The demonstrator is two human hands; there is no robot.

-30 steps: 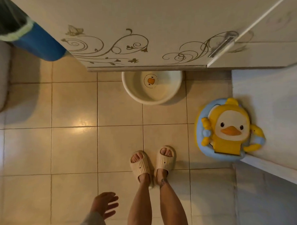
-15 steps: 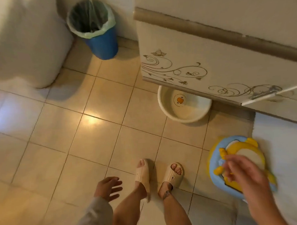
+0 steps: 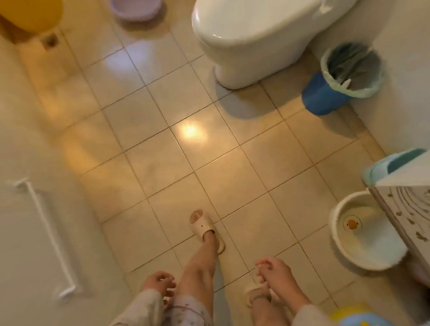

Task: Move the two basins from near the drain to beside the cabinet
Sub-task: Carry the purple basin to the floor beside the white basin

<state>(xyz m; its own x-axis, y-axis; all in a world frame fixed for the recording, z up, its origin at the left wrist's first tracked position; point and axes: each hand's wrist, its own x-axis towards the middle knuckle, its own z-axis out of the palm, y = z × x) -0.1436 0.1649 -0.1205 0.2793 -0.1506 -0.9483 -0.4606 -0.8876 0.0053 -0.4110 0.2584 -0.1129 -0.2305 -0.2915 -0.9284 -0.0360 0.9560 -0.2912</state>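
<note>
A white basin [image 3: 345,246] with a duck print on its bottom sits on the floor at the right, partly under the patterned cabinet [image 3: 418,223]. A purple basin [image 3: 136,6] stands at the far top of the floor, near the square floor drain [image 3: 49,40]. My left hand [image 3: 158,285] hangs at the bottom centre with fingers loosely curled and holds nothing. My right hand [image 3: 275,273] is beside it to the right, also with nothing in it.
A white toilet [image 3: 252,33] fills the top right, with a blue bin [image 3: 341,83] lined with a green bag beside it. A yellow object [image 3: 27,10] is at the top left. A white door with a rail [image 3: 47,234] runs along the left. My feet wear beige slippers.
The view has swung left from the cabinet toward the toilet and drain. The white basin has stayed by the cabinet. My right hand has dropped to my side.
</note>
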